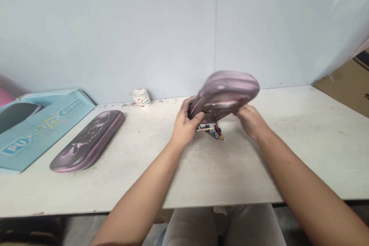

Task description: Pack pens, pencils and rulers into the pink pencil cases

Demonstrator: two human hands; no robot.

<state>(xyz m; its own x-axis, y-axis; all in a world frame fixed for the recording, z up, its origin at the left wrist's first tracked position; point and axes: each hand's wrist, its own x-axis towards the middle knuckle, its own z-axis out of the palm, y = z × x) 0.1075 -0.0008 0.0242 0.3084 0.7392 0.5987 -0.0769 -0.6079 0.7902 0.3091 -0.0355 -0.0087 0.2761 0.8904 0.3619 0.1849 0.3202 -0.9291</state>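
Both my hands hold a long purple-pink pencil case (226, 94) lifted a little above the white table (219, 169); the case is blurred by motion. My left hand (186, 121) grips its left end with fingers wrapped round it. My right hand (250, 119) holds its right underside. Below the case, pencils or pens (213, 128) show on the table between my hands. A second matching purple case (88, 140) lies flat at the left.
A light blue printed box (34, 130) sits at the far left. A small paper cup (141, 97) stands by the pale wall. Cardboard (350, 80) shows at the right beyond the table's end. My legs are under the front edge.
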